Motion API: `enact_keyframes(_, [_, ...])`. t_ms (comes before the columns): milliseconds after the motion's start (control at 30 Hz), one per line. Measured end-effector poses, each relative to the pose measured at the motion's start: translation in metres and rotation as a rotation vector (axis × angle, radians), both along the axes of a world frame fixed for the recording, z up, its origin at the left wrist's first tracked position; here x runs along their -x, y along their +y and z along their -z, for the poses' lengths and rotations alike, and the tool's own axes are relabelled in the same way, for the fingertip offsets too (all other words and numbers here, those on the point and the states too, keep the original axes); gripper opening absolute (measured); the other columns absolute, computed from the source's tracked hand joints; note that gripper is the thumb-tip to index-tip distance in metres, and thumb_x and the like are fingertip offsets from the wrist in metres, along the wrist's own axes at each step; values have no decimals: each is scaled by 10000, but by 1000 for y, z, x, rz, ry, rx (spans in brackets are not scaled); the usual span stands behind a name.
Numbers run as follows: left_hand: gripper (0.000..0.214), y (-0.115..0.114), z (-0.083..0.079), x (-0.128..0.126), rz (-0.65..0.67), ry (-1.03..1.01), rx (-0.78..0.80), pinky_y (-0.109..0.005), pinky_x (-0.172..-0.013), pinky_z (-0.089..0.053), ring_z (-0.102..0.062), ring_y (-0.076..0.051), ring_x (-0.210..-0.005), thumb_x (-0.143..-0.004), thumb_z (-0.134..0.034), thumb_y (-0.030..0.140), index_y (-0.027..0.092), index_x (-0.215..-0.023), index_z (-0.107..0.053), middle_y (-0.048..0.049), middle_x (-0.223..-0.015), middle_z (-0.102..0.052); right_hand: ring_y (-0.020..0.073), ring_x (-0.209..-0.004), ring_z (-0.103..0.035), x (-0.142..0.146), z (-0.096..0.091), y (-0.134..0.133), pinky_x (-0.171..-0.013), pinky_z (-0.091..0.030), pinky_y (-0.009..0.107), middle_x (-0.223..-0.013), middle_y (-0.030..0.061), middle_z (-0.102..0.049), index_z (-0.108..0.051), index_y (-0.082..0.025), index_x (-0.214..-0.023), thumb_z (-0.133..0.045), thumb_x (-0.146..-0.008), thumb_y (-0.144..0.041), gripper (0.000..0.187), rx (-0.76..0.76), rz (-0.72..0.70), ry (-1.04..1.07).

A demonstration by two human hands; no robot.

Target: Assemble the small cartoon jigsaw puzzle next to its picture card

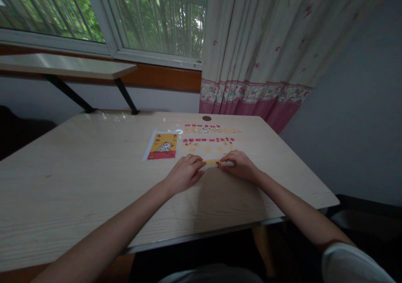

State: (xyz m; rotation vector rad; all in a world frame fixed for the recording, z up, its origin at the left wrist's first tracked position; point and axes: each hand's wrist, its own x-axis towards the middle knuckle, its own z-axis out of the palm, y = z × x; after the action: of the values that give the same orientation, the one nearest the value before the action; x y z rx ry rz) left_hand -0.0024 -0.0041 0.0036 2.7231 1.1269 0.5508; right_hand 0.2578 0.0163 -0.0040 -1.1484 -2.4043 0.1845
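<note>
Small jigsaw puzzle pieces lie in rows on the wooden table, with red pieces [209, 140] and yellow pieces [207, 149] among them. Nearest me is a short strip of yellow puzzle pieces [211, 162] between my two hands. My left hand [186, 171] rests at the strip's left end, fingers apart and fingertips touching or very near it. At the other end, my right hand [241, 165] pinches a yellow puzzle piece with a dark red print [219, 164] between thumb and fingers. Left of the rows lies a picture sheet [163, 145] showing a white animal on yellow and red.
The table [94, 182] has a round dark cable-hole cover [206, 118] near its back edge. A raised shelf [69, 65] on black legs stands at the back left. Behind are a window [157, 19] and a floral curtain [251, 44]; a wall is on the right.
</note>
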Motion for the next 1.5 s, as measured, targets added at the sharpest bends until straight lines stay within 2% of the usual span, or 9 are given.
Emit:
enact_keyframes(233, [311,1,2,3,18,52,2,-401,-905,-420,-500,-254,-1076,-896,-495,278,185,-1182,-572,-102,-1166,-577,163,-803,-615,2,4,1,-755,-420,279,-843,22,-698,-692,-217,-851,-678,-783,-307,114,2,-25,27])
enact_keyframes(533, [304,0,0,2,22,66,-1,-408,-897,-425,-502,-253,-1072,-898,-492,272,177,-1176,-569,-102,-1150,-584,163,-799,-599,2,5,1,-740,-389,282,-830,24,-695,-685,-222,-829,-658,-804,-312,98,-45,-56,35])
enact_keyframes(767, [304,0,-1,2,21,70,4,-403,-896,-426,-503,-253,-1073,-896,-495,264,178,-1179,-566,-98,-1155,-583,156,-787,-588,2,5,1,-727,-381,282,-831,39,-687,-693,-223,-870,-577,-869,-308,144,-66,-133,23])
enact_keyframes(1067, [308,0,0,2,29,71,-4,-405,-898,-418,-496,-256,-1072,-905,-482,271,172,-1187,-560,-102,-1157,-578,164,-823,-573,7,-6,-5,-753,-383,293,-854,45,-675,-696,-219,-912,-572,-870,-295,151,-85,-138,19])
enact_keyframes(1200, [316,1,-1,6,30,54,-19,-411,-901,-416,-492,-256,-1081,-911,-479,292,176,-1197,-548,-103,-1166,-567,163,-825,-569,7,-5,-4,-754,-390,294,-865,45,-673,-703,-221,-892,-571,-872,-310,161,-85,-142,6])
enact_keyframes(1300, [299,6,-4,16,2,28,-36,-413,-894,-416,-497,-252,-1071,-926,-448,312,185,-1170,-565,-98,-1133,-574,169,-845,-581,0,-2,4,-781,-403,304,-887,51,-679,-700,-218,-912,-562,-875,-311,171,-77,-100,2])
enact_keyframes(1500, [284,20,-8,42,-54,73,-73,-433,-883,-410,-514,-253,-1001,-920,-436,314,177,-1100,-607,-100,-1040,-585,207,-886,-578,-22,1,21,-811,-425,340,-947,80,-669,-700,-204,-992,-550,-874,-333,230,-76,86,-75])
